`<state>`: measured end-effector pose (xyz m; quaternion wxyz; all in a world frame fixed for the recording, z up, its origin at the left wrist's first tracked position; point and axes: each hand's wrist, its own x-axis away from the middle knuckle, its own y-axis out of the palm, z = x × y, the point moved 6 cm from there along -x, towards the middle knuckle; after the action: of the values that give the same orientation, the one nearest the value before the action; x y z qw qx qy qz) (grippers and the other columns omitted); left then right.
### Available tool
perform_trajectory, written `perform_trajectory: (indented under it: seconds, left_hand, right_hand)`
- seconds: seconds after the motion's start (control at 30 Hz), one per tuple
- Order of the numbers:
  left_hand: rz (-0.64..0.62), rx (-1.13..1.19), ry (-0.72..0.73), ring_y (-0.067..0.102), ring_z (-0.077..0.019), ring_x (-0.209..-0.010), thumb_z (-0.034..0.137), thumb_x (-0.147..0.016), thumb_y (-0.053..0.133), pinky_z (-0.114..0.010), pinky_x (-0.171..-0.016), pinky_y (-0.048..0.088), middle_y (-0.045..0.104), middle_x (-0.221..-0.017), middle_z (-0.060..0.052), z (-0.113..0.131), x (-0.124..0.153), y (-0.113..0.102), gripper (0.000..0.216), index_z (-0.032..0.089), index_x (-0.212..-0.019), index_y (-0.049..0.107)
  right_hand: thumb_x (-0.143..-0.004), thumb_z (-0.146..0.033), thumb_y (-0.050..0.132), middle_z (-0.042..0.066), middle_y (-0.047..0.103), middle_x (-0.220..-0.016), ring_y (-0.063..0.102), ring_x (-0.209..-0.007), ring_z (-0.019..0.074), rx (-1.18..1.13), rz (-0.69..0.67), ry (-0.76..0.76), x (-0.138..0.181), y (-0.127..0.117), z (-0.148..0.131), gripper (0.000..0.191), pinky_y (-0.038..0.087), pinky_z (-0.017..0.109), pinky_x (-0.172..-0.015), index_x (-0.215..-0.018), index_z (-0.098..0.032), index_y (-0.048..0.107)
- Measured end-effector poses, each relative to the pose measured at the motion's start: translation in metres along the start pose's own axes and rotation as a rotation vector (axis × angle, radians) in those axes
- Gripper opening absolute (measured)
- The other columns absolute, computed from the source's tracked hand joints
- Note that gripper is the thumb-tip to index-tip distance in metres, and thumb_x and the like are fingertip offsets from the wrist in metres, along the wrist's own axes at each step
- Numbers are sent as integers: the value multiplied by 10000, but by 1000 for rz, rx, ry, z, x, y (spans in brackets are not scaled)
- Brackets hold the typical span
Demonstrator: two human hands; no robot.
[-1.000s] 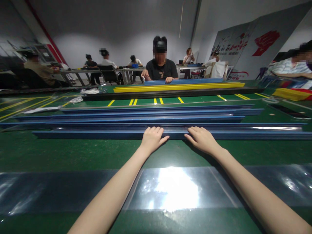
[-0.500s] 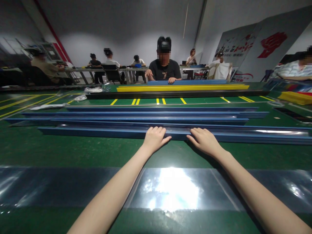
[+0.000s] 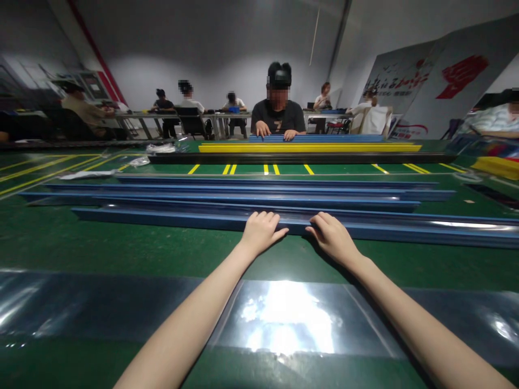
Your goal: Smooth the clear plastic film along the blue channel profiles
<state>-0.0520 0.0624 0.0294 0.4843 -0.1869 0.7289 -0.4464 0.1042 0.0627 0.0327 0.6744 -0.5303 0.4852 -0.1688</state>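
Long blue trough-shaped strip, likely plastic: lies on the flat green tabletop, in front of the other long blue strips; both hands touch its near edge.
Left hand: fingers bent over that edge, thumb poking toward the right hand.
Right hand: bent over the same edge, near the left; I can't tell if either one squeezes.
Strip's feel: probably light and stiff, but so long that the ends may wobble. It looks smooth, so it could slip. It seems hard to break.
Good holding spots: its two side walls, with hands far apart.
Strip's inside: something shiny at the right, maybe just light.
Shallow yellow tray: at the right, beside a red thing; can't see what it holds.
Small blue box: on the grey far table, insides hidden.
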Motion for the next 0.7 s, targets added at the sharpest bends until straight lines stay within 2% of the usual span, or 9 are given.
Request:
perform_trajectory:
  seconds: [0.37, 0.6, 0.7]
  left_hand:
    - [-1, -11, 9, 548, -196, -748, 484, -852, 392, -316, -648, 318, 620, -785, -66, -1, 0, 0, 367, 159, -831, 562]
    - [1, -9, 27, 548, -193, -750, 479, -852, 400, -316, -653, 320, 624, -787, -56, 0, 0, 0, 357, 158, -839, 557]
    - [5, -9, 32, 549, -189, -748, 471, -854, 401, -315, -656, 321, 621, -780, -52, 0, 0, -1, 352, 155, -838, 555]
  right_hand:
    - [-831, -245, 388, 50, 558, -820, 488, -824, 190, 21, 0, 129, -4, 1, -2, 98, 241, 329, -744, -782, -188, 451]
    - [-783, -483, 472, 19, 555, -796, 492, -807, 181, -47, 2, 153, -6, 0, 0, 294, 224, 337, -760, -762, -192, 440]
    - [-779, -495, 477, 15, 555, -790, 491, -804, 177, -72, -1, 155, -7, 0, 1, 306, 221, 334, -756, -759, -191, 444]
